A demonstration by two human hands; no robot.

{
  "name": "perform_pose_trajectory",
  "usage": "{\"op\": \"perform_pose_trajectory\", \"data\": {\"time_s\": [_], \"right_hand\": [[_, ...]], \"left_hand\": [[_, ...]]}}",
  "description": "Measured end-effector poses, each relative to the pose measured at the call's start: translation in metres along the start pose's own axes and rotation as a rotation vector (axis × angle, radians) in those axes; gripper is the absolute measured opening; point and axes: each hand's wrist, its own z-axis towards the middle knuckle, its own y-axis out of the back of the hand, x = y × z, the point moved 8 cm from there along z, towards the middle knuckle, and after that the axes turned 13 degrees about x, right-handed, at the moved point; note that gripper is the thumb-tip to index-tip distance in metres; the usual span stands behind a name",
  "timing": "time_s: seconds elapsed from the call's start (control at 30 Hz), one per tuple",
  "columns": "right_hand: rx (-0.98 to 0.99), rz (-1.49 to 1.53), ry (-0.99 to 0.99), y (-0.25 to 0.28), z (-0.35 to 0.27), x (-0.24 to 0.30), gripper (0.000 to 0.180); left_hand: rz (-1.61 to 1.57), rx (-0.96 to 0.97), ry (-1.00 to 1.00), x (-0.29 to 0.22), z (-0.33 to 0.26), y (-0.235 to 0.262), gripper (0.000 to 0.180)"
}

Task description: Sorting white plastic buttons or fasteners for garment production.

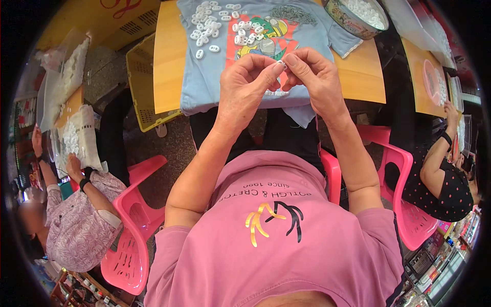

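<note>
I see the wooden desk (169, 61) ahead with a light blue T-shirt (215, 77) spread over it, white plastic rings (209, 25) scattered on the cloth and a metal bowl (341, 16) of more at the far right. My left hand (245, 84) and right hand (314, 77) meet above the shirt's near edge, fingertips pinched together on one small white piece (281, 63), mostly hidden between them.

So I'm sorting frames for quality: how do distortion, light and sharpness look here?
Head view: strong fisheye, the wooden table edge bows and the corners go black; light is even, without harsh glare; left hand and right hand are sharp, the small white piece pinched between them barely shows.
</note>
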Motion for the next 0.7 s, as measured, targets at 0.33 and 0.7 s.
{"op": "perform_pose_trajectory", "data": {"time_s": [0.33, 0.7], "right_hand": [[-0.141, -0.037, 0.078, -0.013, -0.006, -0.001, 0.013], [0.036, -0.338, 0.086, -0.002, -0.002, 0.013, 0.013]], "left_hand": [[0.055, -0.082, -0.035, 0.0, -0.005, 0.002, 0.015], [0.039, 0.047, 0.061, 0.011, 0.002, 0.006, 0.021]]}}
